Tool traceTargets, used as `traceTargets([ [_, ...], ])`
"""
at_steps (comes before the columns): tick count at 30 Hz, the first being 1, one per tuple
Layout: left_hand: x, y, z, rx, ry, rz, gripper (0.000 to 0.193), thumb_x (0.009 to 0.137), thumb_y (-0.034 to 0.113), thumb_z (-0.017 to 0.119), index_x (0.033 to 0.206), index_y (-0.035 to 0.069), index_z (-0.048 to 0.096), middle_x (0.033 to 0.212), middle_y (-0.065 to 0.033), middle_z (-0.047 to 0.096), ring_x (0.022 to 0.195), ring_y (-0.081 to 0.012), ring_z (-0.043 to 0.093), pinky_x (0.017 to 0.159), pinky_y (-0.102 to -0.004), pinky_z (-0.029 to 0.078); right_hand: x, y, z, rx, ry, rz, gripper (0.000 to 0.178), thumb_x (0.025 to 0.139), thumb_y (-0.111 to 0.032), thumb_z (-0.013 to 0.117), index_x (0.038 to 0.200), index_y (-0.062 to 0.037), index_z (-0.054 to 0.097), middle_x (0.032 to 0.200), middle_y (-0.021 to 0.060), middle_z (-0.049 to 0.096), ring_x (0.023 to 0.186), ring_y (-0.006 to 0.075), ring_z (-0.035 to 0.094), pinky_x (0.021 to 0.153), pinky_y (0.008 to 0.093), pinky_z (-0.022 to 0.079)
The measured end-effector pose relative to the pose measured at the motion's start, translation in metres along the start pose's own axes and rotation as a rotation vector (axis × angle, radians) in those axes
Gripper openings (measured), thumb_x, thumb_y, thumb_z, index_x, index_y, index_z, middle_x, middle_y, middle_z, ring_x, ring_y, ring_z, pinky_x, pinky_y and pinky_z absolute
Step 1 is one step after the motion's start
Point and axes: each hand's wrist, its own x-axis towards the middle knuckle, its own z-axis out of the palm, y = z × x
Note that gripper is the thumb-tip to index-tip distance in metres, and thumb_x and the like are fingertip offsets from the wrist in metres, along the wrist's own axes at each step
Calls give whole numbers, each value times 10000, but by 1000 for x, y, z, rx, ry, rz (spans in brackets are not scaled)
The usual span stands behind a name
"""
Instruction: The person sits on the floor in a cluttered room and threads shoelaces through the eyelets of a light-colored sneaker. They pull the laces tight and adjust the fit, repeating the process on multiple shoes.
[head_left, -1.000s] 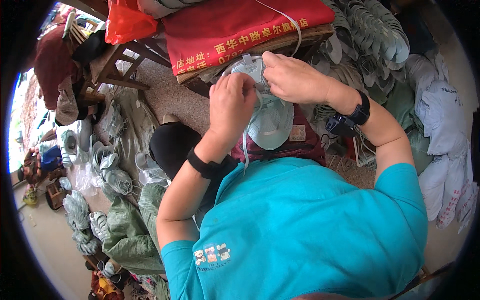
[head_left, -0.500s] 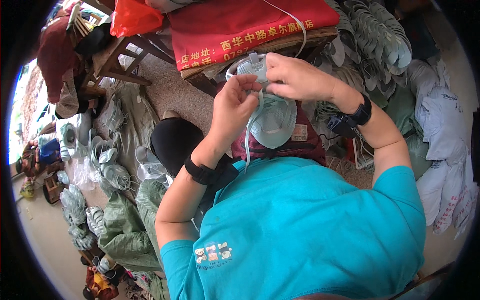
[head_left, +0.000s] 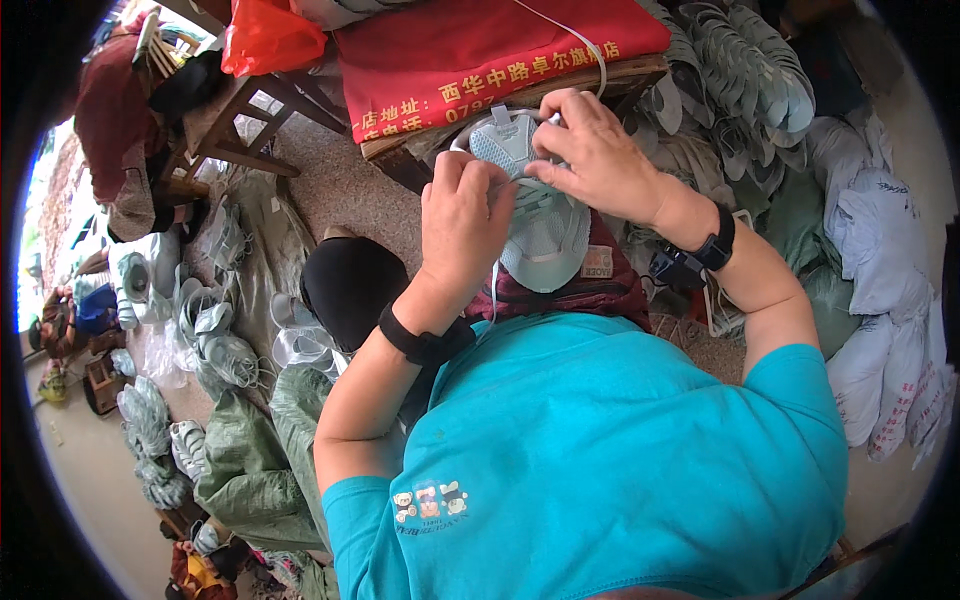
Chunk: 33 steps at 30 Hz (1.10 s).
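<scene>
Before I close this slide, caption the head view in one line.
Left hand and right hand at a pale shoe, a lace hanging at its left, red cloth beyond.

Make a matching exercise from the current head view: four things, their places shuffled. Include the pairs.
Things
1. shoe
2. red cloth
3. green sack
4. white bags

Places
A. toward the picture's right edge
B. over the top of the wooden table
C. in front of the torso, at the left hand and right hand
D. in the picture's lower left

Pairs: 1-C, 2-B, 3-D, 4-A
</scene>
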Motion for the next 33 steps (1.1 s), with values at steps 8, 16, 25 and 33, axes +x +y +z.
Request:
traceTargets([
  [8, -3, -3, -13, -78, -44, -31, 94, 812, 75, 702, 851, 45, 622, 778, -85, 544, 694, -229, 562, 639, -339, 471, 3, -4, 14, 166, 30, 31, 119, 816, -50, 637, 828, -4, 528, 1122, 149, 504, 1070, 301, 506, 933, 399, 421],
  [16, 2, -3, -2, -68, -22, -19, 112, 791, 102, 703, 855, 50, 629, 827, -113, 568, 791, -291, 585, 694, -396, 483, -1, 7, 9, 49, -131, 69, 52, 826, -38, 545, 861, 0, 540, 1201, 171, 502, 1153, 330, 493, 994, 409, 404],
  [25, 6, 3, 18, -181, -28, -201, 110, 821, 109, 681, 883, 20, 667, 808, -122, 583, 732, -272, 602, 664, -352, 489, -1, 17, 8, 321, -238, 148, 153, 811, -116, 670, 849, -17, 560, 1285, 162, 458, 1221, 322, 448, 1016, 395, 385],
  [33, 1, -32, -41, -74, -12, -115, 62, 862, 91, 644, 915, 64, 662, 846, -126, 667, 768, -296, 666, 674, -377, 523, -9, 46, -28, -244, 233, -124, 119, 806, -40, 615, 913, -25, 565, 1021, 96, 593, 974, 277, 591, 864, 355, 476],
])
